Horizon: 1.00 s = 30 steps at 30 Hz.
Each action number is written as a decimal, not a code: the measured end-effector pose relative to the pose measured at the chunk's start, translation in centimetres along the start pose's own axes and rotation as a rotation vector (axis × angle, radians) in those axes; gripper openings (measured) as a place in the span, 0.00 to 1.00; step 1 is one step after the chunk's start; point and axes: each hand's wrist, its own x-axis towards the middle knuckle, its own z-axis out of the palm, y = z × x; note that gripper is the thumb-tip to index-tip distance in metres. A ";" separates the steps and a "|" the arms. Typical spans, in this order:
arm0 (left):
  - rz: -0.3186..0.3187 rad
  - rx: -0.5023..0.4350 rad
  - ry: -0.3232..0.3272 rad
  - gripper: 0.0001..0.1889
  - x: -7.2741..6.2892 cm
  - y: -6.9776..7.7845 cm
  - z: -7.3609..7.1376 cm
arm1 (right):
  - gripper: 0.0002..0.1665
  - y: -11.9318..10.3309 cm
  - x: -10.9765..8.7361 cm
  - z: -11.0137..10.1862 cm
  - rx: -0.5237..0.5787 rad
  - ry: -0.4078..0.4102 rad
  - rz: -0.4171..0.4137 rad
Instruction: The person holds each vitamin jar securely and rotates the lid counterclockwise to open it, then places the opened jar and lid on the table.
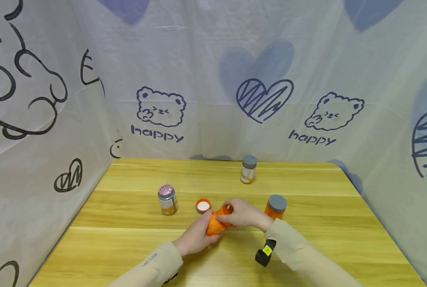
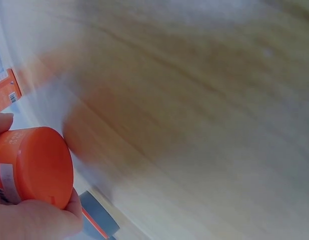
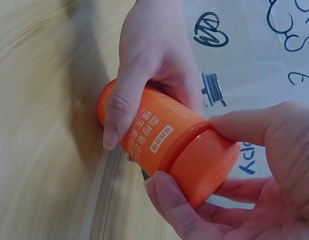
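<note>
- Gripping the printed body of a tilted, orange, cylindrical bottle (image 1: 214, 227), the left hand (image 1: 197, 237) lays its thumb along one side, while its fingers curl round behind.
- Pinching the bottle's smooth, rounded orange end piece (image 3: 207, 162), the right hand (image 1: 245, 213) sets its digits on opposite sides; a groove parts this piece from the labelled body.
- Both hands hold the bottle slantwise over the middle of the yellowish wood-grain worktop (image 1: 127, 239); white characters and a small white box show on its side. Whether the bottle touches the surface, I cannot tell.
- Just beyond the left hand lies an upturned round lid (image 1: 203, 205), with an orange rim and a white lining, near the held bottle but apart from it.
- To the left of that lid stands an upright silvery jar with a pink checked top (image 1: 167, 201), orange at the bottom of its label.
- Farther back, near the rear edge, stands a white-labelled jar with a grey lid (image 1: 248, 171).
- An orange bottle with a grey lid (image 1: 277, 204) stands just past the right wrist, its lower part hidden by the arm.
- A black device with a yellow tag (image 1: 265, 253) hangs at the right beige sleeve (image 1: 306, 259).
- White cloth (image 1: 206, 131) printed with bears and hearts rises behind.
</note>
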 end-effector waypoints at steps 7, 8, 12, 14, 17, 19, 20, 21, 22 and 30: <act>-0.007 -0.018 -0.020 0.24 -0.1 -0.1 -0.2 | 0.19 0.2 0.1 -0.1 -0.024 -0.017 -0.092; -0.009 -0.023 -0.024 0.24 -0.1 -0.2 -0.2 | 0.19 0.2 0.1 -0.1 -0.030 -0.015 -0.096; -0.023 -0.033 -0.037 0.24 -0.1 -0.4 -0.2 | 0.21 0.3 0.2 -0.1 -0.051 -0.016 -0.108; -0.029 -0.034 -0.040 0.24 0.0 -0.5 -0.1 | 0.21 0.3 0.2 -0.1 -0.056 -0.021 -0.132; -0.022 -0.041 -0.035 0.25 0.0 -0.7 0.0 | 0.20 0.5 0.2 -0.2 -0.059 -0.032 -0.187; -0.015 -0.049 -0.035 0.25 -0.1 -0.8 -0.1 | 0.20 0.7 0.2 -0.1 -0.062 -0.037 -0.230; -0.012 -0.053 -0.037 0.25 0.0 -0.8 -0.1 | 0.20 0.8 0.2 -0.1 -0.062 -0.037 -0.249; -0.011 -0.056 -0.040 0.25 0.0 -0.9 -0.2 | 0.20 1.0 0.3 -0.1 -0.057 -0.036 -0.265; -0.010 -0.059 -0.044 0.25 0.0 -0.9 -0.3 | 0.21 1.1 0.2 0.0 -0.051 -0.037 -0.275; -0.024 -0.101 -0.083 0.25 -0.2 -1.6 -0.8 | 0.25 1.8 0.2 0.5 -0.034 -0.032 -0.387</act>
